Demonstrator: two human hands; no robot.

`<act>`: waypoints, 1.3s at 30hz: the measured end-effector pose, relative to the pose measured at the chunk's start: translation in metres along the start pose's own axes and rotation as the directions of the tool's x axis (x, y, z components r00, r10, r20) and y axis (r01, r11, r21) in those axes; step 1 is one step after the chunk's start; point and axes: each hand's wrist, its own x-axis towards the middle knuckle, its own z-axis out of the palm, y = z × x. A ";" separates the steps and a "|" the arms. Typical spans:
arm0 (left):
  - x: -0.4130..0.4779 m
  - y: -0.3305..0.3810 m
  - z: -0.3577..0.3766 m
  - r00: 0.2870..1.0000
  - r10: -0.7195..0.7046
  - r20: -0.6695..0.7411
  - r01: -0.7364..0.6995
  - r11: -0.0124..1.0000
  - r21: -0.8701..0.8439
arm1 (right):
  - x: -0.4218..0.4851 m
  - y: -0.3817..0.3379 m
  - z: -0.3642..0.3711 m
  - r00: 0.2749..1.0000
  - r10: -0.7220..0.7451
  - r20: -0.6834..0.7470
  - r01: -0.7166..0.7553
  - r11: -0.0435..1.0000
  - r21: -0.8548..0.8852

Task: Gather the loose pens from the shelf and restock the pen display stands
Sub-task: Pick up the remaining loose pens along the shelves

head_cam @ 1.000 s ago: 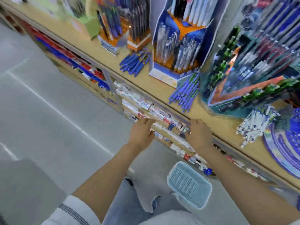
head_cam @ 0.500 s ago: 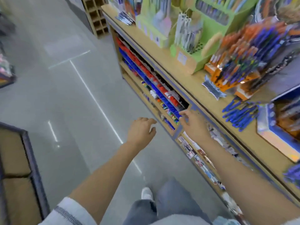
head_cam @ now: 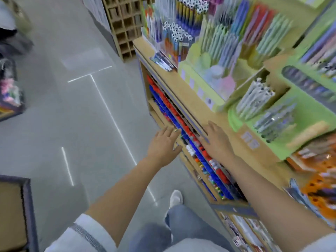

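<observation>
My left hand hovers with straight fingers in front of the lower shelf, holding nothing. My right hand lies flat over the front edge of the wooden shelf top, also holding nothing. Under that edge run rows of red and blue pens in the lower shelf. A small heap of loose pens lies on the shelf top at its far end. Green display stands with grey pens and a pale yellow stand with pastel pens stand behind my right hand.
An orange stand shows at the right edge. A wooden cubby rack stands beyond the shelf's far end. Grey floor stretches to the left. A dark-framed crate sits at the lower left. My shoe is on the floor.
The view has swung left along the aisle, away from the blue stands and the basket. Both hands moved left along the shelf front, and their fingers went from curled to straight.
</observation>
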 end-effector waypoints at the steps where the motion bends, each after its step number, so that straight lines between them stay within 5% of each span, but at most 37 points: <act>1: 0.022 -0.005 -0.007 1.000 0.008 0.012 -0.008 1.000 0.000 | 0.019 -0.001 -0.001 1.000 0.006 0.027 -0.006 1.000 -0.014; 8: 0.143 -0.041 -0.032 0.982 0.115 0.149 -0.127 0.989 0.076 | 0.102 -0.008 0.004 0.985 0.123 0.117 -0.098 0.975 -0.200; 12: 0.201 -0.072 -0.042 0.952 0.211 0.220 -0.236 0.967 0.097 | 0.144 -0.016 0.001 0.983 0.181 -0.010 -0.181 0.981 -0.072; 16: 0.245 -0.105 -0.056 0.903 0.323 0.283 -0.366 0.924 0.113 | 0.185 -0.041 0.006 0.982 0.185 0.037 -0.186 0.982 0.042; 25: 0.315 -0.188 -0.102 0.773 0.522 0.360 -0.596 0.792 0.133 | 0.263 -0.116 0.024 0.861 0.508 -0.032 -0.504 0.860 0.087; 30: 0.344 -0.222 -0.127 0.819 0.525 0.231 -0.528 0.847 -0.055 | 0.306 -0.142 0.015 0.857 0.499 -0.124 -0.477 0.862 0.174; 39: 0.403 -0.257 -0.152 0.950 0.275 0.145 -0.251 0.954 -0.167 | 0.392 -0.160 0.011 0.932 0.324 -0.164 -0.302 0.942 0.147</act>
